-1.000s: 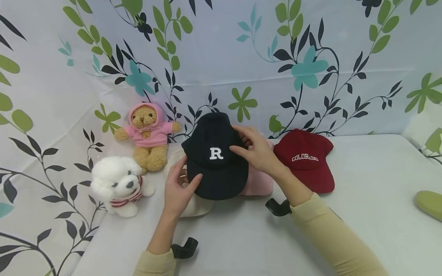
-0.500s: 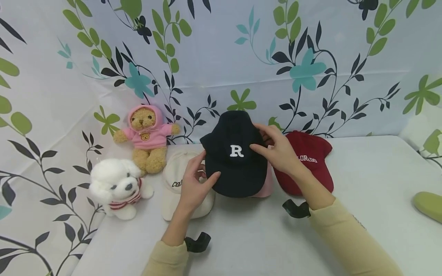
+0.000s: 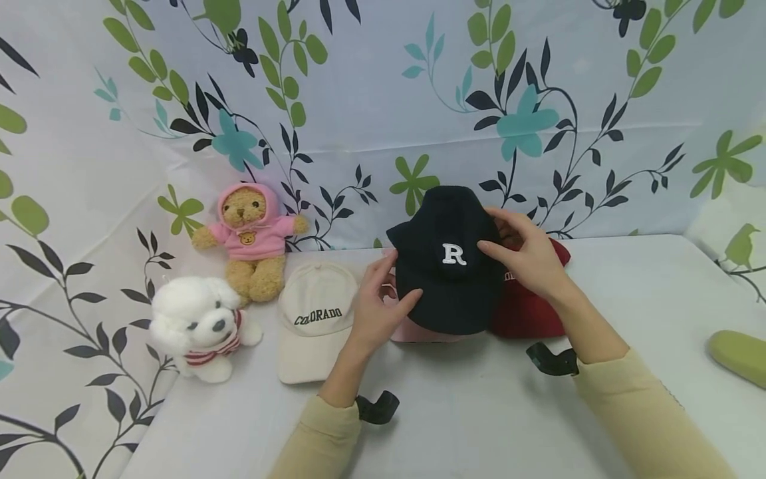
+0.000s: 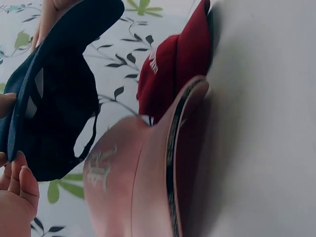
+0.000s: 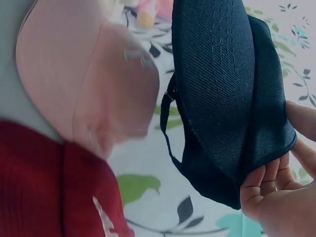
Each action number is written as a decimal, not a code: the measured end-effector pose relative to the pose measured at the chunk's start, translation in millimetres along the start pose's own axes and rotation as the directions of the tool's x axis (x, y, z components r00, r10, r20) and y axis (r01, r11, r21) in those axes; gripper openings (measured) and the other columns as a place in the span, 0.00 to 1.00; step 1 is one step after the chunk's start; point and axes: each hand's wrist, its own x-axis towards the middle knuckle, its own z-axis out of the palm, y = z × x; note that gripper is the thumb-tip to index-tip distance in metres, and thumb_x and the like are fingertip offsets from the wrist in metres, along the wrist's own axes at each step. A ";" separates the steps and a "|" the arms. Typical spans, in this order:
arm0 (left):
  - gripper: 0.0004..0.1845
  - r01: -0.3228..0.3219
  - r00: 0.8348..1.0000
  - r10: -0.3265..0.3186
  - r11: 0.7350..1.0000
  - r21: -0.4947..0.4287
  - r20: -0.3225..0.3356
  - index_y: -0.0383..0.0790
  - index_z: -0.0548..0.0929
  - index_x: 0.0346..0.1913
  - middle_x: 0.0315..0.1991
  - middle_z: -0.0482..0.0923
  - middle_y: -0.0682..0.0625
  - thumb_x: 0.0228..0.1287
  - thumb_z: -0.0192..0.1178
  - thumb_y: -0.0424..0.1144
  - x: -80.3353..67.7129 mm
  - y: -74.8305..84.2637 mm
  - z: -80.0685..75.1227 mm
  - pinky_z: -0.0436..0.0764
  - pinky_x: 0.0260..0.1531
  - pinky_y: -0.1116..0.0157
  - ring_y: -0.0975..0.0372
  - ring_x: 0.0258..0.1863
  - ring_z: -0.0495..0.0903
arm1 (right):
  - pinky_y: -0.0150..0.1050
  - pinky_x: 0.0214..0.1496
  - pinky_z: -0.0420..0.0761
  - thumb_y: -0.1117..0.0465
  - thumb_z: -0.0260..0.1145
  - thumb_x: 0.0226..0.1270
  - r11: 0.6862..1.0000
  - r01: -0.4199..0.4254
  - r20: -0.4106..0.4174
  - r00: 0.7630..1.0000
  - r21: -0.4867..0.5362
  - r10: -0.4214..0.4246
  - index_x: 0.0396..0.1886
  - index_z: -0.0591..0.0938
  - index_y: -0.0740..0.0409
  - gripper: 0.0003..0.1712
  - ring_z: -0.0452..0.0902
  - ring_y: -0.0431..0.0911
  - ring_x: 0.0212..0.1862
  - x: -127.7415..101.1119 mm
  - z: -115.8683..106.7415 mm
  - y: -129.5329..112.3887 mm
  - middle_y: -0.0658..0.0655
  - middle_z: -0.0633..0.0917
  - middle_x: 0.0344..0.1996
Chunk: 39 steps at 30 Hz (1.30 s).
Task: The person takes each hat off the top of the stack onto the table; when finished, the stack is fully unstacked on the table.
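Between both hands hangs a black baseball cap (image 3: 451, 279) with a white letter R, held up with its brim toward me. My left hand (image 3: 380, 309) pinches the left edge near the brim. At the right side of its crown, my right hand (image 3: 526, 256) grips with thumb in front and fingers behind. Behind and below the black cap sits a pink cap (image 4: 118, 182), mostly covered in the head view. A dark red cap (image 3: 532, 306) is partly hidden behind the black cap and right hand. The wrist views show the black cap's adjusting strap (image 5: 167, 131) and a gap above the pink cap.
A cream Colorado cap (image 3: 317, 313) lies left of the pink one on the white table (image 3: 467, 412). Further left are a white plush dog (image 3: 200, 329) and a teddy bear (image 3: 251, 243) in a pink hoodie. A patterned cloth (image 3: 359, 100) hangs behind.
Both hands have carried the black cap to the right, from over the cream and pink caps to over the pink and red ones. The cream cap has come into full view.
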 end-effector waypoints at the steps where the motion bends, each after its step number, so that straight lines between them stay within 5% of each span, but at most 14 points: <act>1: 0.38 -0.012 1.000 0.012 1.000 -0.003 0.000 0.30 0.70 0.71 0.60 0.72 0.38 0.56 0.72 0.26 1.4 0.0 4.1 0.75 0.37 0.68 0.50 0.41 0.74 | 0.29 0.51 0.72 0.64 0.68 0.70 1.000 -0.002 -0.008 1.000 0.002 0.002 0.72 0.71 0.61 0.32 0.72 0.48 0.48 -1.0 -3.7 0.4 0.62 0.76 0.50; 8: 0.39 -0.079 0.996 0.081 0.995 -0.066 0.034 0.28 0.71 0.70 0.59 0.71 0.37 0.54 0.74 0.25 10.5 -4.6 33.0 0.76 0.36 0.64 0.47 0.39 0.74 | 0.24 0.50 0.71 0.65 0.68 0.70 0.998 0.001 -0.063 0.998 -0.060 -0.005 0.72 0.72 0.60 0.32 0.72 0.43 0.46 -6.6 -30.5 10.7 0.60 0.77 0.48; 17: 0.42 -0.013 0.993 0.023 0.997 -0.082 0.117 0.32 0.68 0.73 0.62 0.70 0.42 0.55 0.75 0.29 18.3 2.9 69.2 0.77 0.40 0.66 0.56 0.44 0.72 | 0.19 0.49 0.69 0.68 0.69 0.68 0.993 -0.029 -0.114 0.993 -0.118 0.015 0.71 0.71 0.64 0.33 0.70 0.39 0.45 -15.4 -68.4 29.1 0.57 0.75 0.45; 26: 0.44 0.049 0.985 -0.029 0.992 -0.112 0.168 0.32 0.66 0.74 0.56 0.69 0.43 0.55 0.75 0.29 23.0 6.1 108.1 0.78 0.37 0.63 0.53 0.40 0.71 | 0.18 0.52 0.68 0.61 0.68 0.71 0.975 -0.128 -0.163 0.982 -0.183 0.098 0.73 0.71 0.60 0.33 0.67 0.36 0.49 -24.0 -100.4 45.0 0.50 0.74 0.46; 33: 0.43 0.015 0.985 -0.010 0.999 -0.031 0.171 0.31 0.67 0.74 0.56 0.70 0.43 0.56 0.75 0.33 25.7 7.5 140.1 0.77 0.36 0.73 0.65 0.34 0.70 | 0.29 0.54 0.67 0.56 0.67 0.73 0.954 -0.210 -0.170 0.970 -0.213 0.175 0.75 0.69 0.55 0.34 0.66 0.34 0.50 -27.6 -126.7 59.6 0.49 0.73 0.47; 39: 0.42 0.087 0.985 -0.075 0.994 -0.070 0.157 0.33 0.66 0.74 0.58 0.69 0.45 0.58 0.74 0.33 23.3 9.1 173.2 0.76 0.35 0.77 0.71 0.32 0.68 | 0.37 0.53 0.65 0.52 0.66 0.73 0.940 -0.267 -0.172 0.957 -0.214 0.233 0.75 0.70 0.47 0.32 0.66 0.30 0.50 -30.5 -148.5 73.7 0.39 0.73 0.46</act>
